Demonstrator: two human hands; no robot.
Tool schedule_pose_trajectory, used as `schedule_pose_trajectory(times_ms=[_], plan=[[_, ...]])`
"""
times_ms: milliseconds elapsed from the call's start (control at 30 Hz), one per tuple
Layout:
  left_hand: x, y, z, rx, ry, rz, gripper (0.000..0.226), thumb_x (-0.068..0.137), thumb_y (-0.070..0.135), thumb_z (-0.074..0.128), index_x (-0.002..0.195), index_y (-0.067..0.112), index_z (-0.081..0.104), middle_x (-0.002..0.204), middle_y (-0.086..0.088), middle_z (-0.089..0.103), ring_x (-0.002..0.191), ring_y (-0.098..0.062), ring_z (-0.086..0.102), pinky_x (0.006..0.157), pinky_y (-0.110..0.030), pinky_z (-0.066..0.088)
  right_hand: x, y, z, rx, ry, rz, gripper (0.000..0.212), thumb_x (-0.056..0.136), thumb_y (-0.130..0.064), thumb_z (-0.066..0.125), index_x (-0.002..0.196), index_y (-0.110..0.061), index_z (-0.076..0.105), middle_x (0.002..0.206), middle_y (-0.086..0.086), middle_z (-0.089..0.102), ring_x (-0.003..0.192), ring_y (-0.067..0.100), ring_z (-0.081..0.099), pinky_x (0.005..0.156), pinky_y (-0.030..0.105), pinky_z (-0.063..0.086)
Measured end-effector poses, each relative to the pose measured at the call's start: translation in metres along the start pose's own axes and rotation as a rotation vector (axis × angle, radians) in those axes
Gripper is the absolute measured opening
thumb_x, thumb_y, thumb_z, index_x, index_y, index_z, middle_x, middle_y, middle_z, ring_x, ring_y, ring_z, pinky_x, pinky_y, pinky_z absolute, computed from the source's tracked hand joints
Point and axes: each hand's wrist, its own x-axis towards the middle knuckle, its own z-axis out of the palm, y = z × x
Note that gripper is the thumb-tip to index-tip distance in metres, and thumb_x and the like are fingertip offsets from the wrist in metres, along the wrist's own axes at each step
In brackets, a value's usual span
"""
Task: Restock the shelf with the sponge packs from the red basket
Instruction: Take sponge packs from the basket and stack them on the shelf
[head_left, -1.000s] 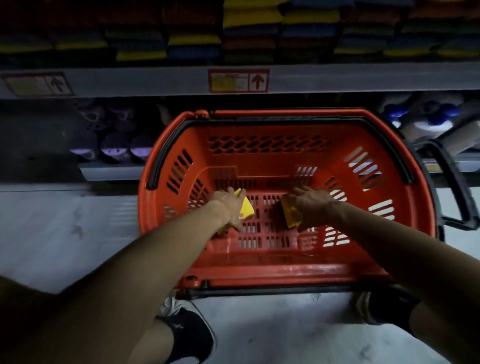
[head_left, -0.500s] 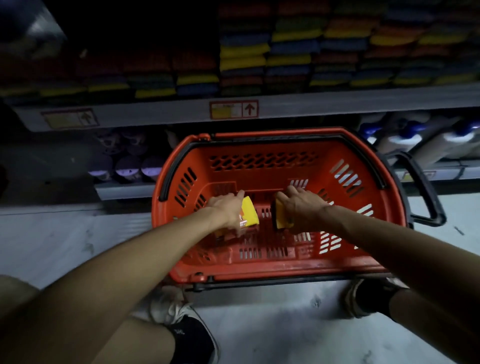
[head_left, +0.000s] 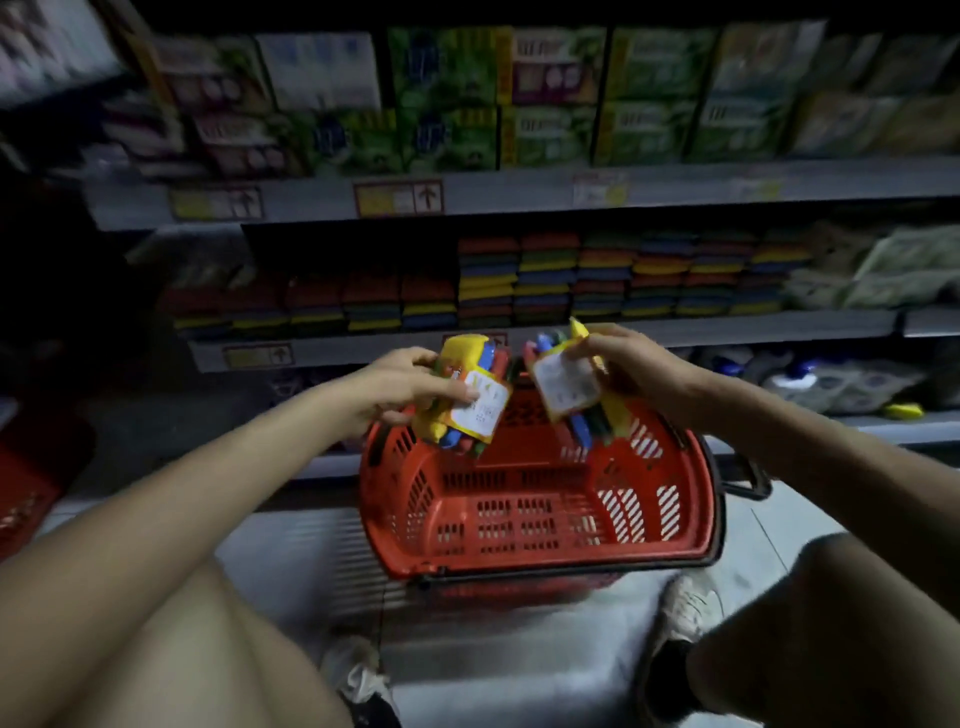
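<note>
A: Your left hand (head_left: 410, 387), in the middle of the frame, has its fingers curled around the first sponge pack (head_left: 460, 400). The thumb lies beside the white label, and the pack hangs tilted.

B: Yes, and your right hand (head_left: 636, 371) grips the second sponge pack (head_left: 563, 387) from its right side, with the label turned toward you. The two packs are near each other, but a narrow gap shows between them.

A: Both packs are in the air, above the far rim of the red basket (head_left: 519, 564). The basket stands on the floor (head_left: 519, 665) in the lower centre of the frame, in front of your knees.

B: Behind your hands, the middle shelf (head_left: 753, 325) carries the stacked sponges (head_left: 571, 275) in red, yellow, blue and green. The stacks to the right of centre are higher than the ones to the left.

A: In the upper part of the frame, green and white boxes (head_left: 550, 98) stand in a row on the top shelf. They are blurred, so I cannot read the print.

B: At the right edge, lower than your right hand, some bottles with blue caps (head_left: 795, 376) lie on the bottom shelf.
</note>
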Motion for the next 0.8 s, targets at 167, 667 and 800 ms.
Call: schedule_pose_trajectory(times_ms=[167,667,800], plan=[[-0.015,0.019,-0.008,-0.14,-0.054,-0.023,0.071,0.051,0.039,0.098,0.113,0.024,0.067,0.104,0.002,0.077,0.101,-0.014,0.068,0.092,-0.042,0.054,-0.012,-0.017,0.002,0.383,0.003,0.117,0.053,0.069,-0.046,0.063,0.104,-0.007,0.068,0.093,0.022,0.063,0.082,0.036,0.058,0.082,0.042,0.044],[0.008,-0.023,0.017,-0.74,-0.122,0.0,0.063,0.094,0.073,0.038,0.121,0.03,0.074,0.134,-0.022,0.063,0.122,-0.046,0.059,0.107,-0.058,0.045,0.057,-0.001,0.07,0.306,0.074,-0.005,0.054,0.081,-0.036,0.084,0.124,-0.014,0.058,0.109,0.013,0.075,0.095,0.029,0.076,0.079,0.044,0.064],[0.016,-0.031,-0.001,-0.829,-0.167,0.0,0.056,0.095,0.055,0.049,0.132,0.017,0.067,0.126,-0.024,0.063,0.093,-0.036,0.064,0.089,-0.047,0.051,0.072,0.005,0.073,0.09,0.165,-0.09,0.059,0.08,-0.041,0.083,0.123,-0.02,0.049,0.102,0.005,0.069,0.083,0.015,0.074,0.06,0.024,0.057]])
